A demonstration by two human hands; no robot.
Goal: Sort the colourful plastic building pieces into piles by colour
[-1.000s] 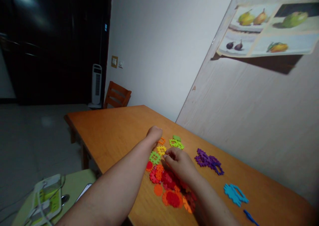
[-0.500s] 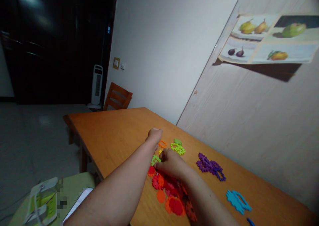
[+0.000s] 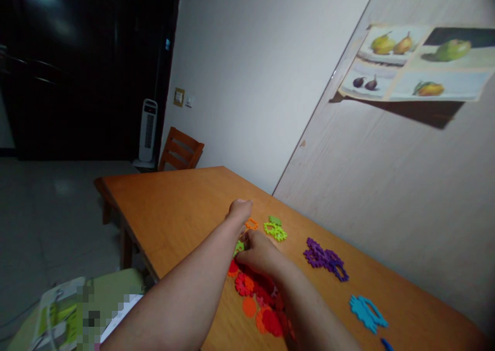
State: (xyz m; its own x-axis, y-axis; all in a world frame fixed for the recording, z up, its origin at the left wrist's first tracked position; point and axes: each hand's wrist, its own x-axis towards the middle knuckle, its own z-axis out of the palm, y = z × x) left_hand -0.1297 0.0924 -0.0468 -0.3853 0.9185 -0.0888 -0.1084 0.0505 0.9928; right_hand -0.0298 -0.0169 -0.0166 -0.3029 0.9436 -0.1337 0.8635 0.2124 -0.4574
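Observation:
My left hand reaches out over the table beside an orange frame-shaped piece. Its fingers are hidden behind the wrist. Nearer to me, my right hand has its thumb and fingers curled at a light-green plastic piece with a notched edge, which is partly covered by the hand and my left forearm. Under and below my right wrist lie several red pieces and orange discs, loosely heaped. Just beyond the right hand is a cluster of yellow-green pieces.
Purple linked pieces and a light-blue piece lie along the right side of the wooden table. A wooden chair stands at the far end. On the left, a pale green seat holds a power strip.
My right hand has shifted slightly left, covering more of the light-green piece and the small yellow piece near it. My left hand has hardly moved.

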